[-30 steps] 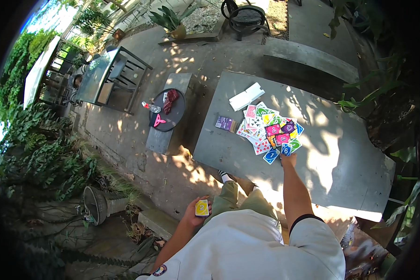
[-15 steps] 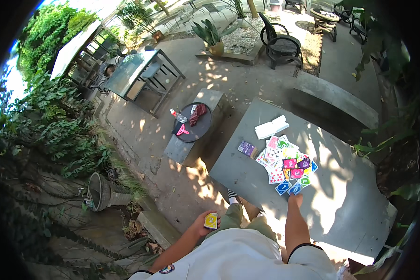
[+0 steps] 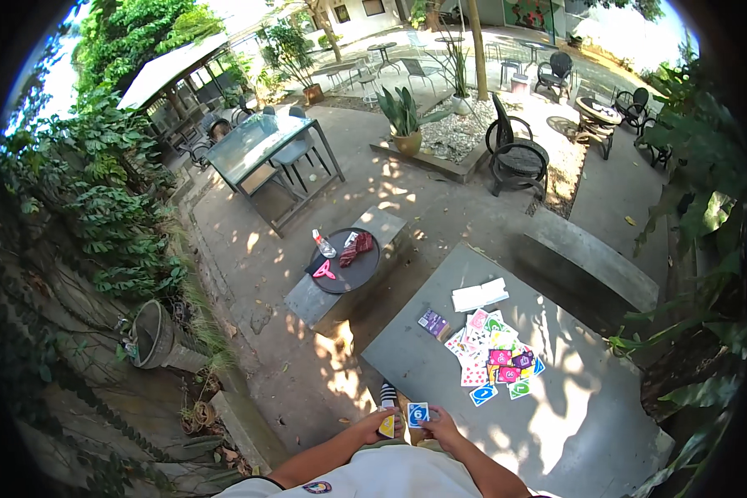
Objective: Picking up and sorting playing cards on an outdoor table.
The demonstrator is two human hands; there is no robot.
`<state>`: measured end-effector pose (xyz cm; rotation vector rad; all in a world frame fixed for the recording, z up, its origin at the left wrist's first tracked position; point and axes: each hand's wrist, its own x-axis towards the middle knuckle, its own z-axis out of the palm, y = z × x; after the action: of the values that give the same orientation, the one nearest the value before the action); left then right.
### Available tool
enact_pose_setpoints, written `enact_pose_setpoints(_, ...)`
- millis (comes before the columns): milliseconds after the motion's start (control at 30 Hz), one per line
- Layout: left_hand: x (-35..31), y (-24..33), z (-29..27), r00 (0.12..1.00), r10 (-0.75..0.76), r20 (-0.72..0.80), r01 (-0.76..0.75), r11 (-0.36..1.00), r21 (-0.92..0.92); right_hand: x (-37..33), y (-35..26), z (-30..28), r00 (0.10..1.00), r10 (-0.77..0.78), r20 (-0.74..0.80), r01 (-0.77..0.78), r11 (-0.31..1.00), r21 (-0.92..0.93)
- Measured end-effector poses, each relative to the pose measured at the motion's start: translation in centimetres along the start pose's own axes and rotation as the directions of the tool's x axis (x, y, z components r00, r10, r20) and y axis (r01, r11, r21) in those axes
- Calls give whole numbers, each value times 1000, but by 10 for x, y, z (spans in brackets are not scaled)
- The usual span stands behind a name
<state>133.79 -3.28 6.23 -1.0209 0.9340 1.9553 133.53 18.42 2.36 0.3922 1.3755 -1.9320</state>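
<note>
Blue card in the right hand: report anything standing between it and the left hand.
Nothing visible stands between the blue card in the right hand and the left hand; only a narrow gap separates them.

Head-worn fisheye (wide), down and forward over the table (image 3: 427, 373)

Reading from card pile (image 3: 498, 357): passable low across grey table (image 3: 585, 411) at four o'clock; obstructed at twelve by white case (image 3: 480, 295), at ten by purple box (image 3: 433, 324), off-table at one-thirty by curved bench (image 3: 593, 256).
</note>
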Motion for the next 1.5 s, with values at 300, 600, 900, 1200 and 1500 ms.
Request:
enact_pose_setpoints(300, 29, -18, 22, 984, 127, 126, -105, 980, -171, -28, -64, 33, 947, -211, 243, 320, 526, -788)
enact_pose_setpoints(600, 0, -6, 48, 981, -75, 178, 73, 997, 19, -29, -51, 36, 767, -446, 462, 607, 268, -748)
enact_pose_setpoints(900, 19, 9, 48, 925, -166, 341, 127, 983, 134, -31, -51, 12, 894, -428, 132, 428, 727, -538)
enact_pose_setpoints(1200, 25, 45, 16, 982, -123, 140, 114, 991, 70, 26, -23, -102, 766, -206, -609, -330, 687, -647)
enact_pose_setpoints(1500, 8, 105, -20, 988, -125, 95, 124, 992, 16, 70, -26, -110, 566, -108, -817, -656, 541, -527)
